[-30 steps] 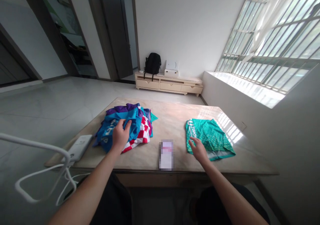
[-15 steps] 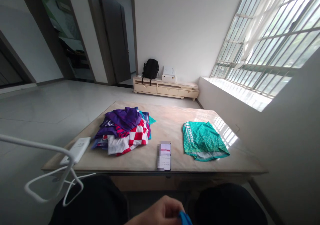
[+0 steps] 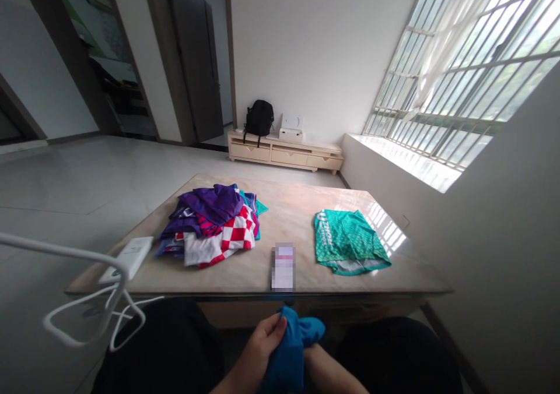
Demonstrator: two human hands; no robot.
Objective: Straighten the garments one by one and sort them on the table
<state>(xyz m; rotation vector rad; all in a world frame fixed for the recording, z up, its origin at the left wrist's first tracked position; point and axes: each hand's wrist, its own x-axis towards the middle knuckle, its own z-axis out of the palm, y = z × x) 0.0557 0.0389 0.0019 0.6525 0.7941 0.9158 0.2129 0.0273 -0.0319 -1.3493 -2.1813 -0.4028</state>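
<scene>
A blue piece of cloth [image 3: 289,353], apparently a garment, hangs between my hands at the near side of the table, above my lap. My left hand [image 3: 265,336] pinches its upper left edge, thumb on top. My right hand [image 3: 317,359] reaches into or behind the cloth from the right; fabric covers its fingers, so their pose is hidden. Just beyond, at the table's near edge, lies a phone [image 3: 283,268] with a blurred screen. A green printed garment [image 3: 350,239] lies spread at the right. On the left is a heap of purple, checked and blue garments [image 3: 214,219].
The stone-topped table [image 3: 289,207] spans the space before my knees. A white box [image 3: 131,257] lies on its left edge, and a white cable [image 3: 65,248] loops at the left. Against the far wall, a low cabinet [image 3: 284,154] bears a black backpack [image 3: 259,118].
The blue cloth has risen into fuller view, with my left hand further left and higher. My right hand has come into view at the cloth. The view has shifted slightly.
</scene>
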